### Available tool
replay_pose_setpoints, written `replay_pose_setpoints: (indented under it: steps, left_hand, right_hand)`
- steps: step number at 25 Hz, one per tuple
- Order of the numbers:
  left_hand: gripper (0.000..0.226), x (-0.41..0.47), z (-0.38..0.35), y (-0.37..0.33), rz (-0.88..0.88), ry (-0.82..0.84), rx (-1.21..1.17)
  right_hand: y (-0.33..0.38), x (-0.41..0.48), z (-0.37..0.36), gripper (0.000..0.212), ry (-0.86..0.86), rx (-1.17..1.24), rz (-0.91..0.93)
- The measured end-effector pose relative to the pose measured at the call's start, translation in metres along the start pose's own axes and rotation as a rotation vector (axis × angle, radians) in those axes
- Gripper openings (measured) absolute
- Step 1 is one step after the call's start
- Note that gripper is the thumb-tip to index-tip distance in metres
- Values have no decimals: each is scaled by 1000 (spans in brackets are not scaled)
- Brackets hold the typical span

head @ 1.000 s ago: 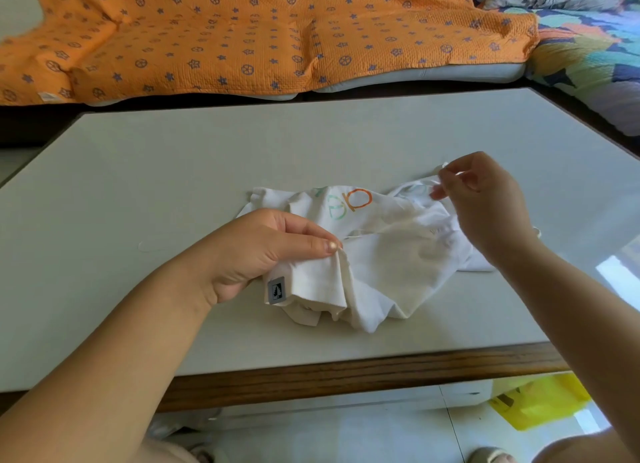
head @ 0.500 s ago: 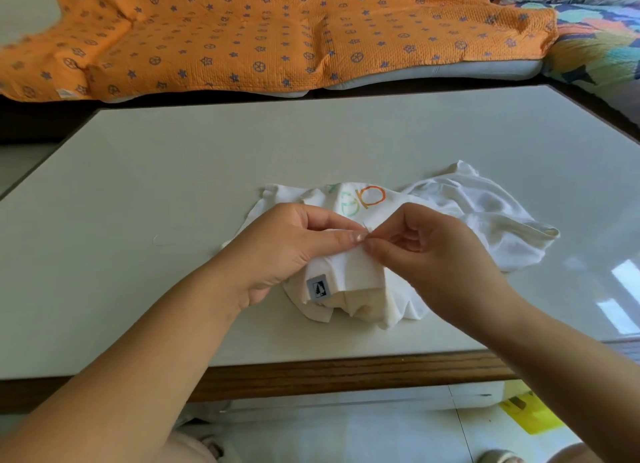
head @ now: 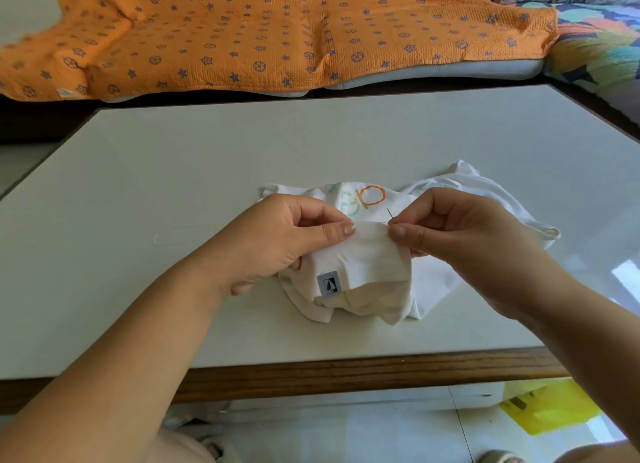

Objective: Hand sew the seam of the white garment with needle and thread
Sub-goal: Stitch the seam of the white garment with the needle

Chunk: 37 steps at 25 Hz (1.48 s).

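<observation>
Mid-stitch: the left hand point(head: 287, 235) pinches a fold of the crumpled white cotton garment point(head: 367, 275), lying centre-near on the pale desk point(head: 173, 171). The right hand point(head: 457, 234) grips the thin dark needle point(head: 390, 213) at the seam. Next, likely drawing the needle through; open desk lies all around.

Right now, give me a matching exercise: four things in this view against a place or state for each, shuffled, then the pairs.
Things:
1. crumpled white fabric garment
2. small grey sewn-on label
3. orange quilted blanket with blue stars
4. thin dark needle

Places or states:
A. spread over the couch beyond the table
B. pinched at the right hand's fingertips
C. gripped along its fold by both hands, the left hand included
D. on the garment's near folded edge

Pairs: 1-C, 2-D, 3-A, 4-B
</observation>
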<state>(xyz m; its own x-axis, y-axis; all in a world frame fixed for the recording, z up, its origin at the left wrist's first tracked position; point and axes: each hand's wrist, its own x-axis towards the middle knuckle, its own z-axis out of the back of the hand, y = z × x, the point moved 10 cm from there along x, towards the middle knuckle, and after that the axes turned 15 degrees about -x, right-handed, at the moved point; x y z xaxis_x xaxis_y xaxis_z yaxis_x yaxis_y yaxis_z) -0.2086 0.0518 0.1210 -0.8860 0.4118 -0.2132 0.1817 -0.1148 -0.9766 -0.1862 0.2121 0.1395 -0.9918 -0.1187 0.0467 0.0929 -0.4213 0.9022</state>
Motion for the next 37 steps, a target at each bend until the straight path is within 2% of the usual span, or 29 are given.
replay_pose_setpoints:
  steps: [2,5,12,17,18,20,22,24,29,37]
  left_hand:
    - [23,1,1,-2,-29,-11,-13]
    - [16,2,4,-4,-54,-34,-19]
    - [4,4,-3,1,-53,-102,-153]
    - [6,5,-3,3,-46,-92,-169]
    - [6,5,-3,4,-45,-93,-163]
    - [2,5,-3,3,-50,-85,-157]
    - [9,5,-4,3,-54,-72,-161]
    - [14,6,-4,5,-39,-69,-171]
    - [2,6,-5,9,-8,-71,-181]
    - [8,5,-2,9,19,-91,-181]
  right_hand:
    - [4,-1,1,17,16,3,12]
    - [4,-2,5,6,-14,-87,9]
    - [4,-6,2,7,-74,-223,11]
    - [22,-15,20,7,-296,-299,111]
    - [27,-18,19,8,-285,-250,129]
    - [30,-20,4,10,-151,-180,91]
    - [22,-19,-14,11,11,-202,-1]
    - [10,-18,-20,13,77,-242,-80]
    - [2,-15,-19,11,88,-248,-154]
    - [2,-15,-18,14,87,-268,-142]
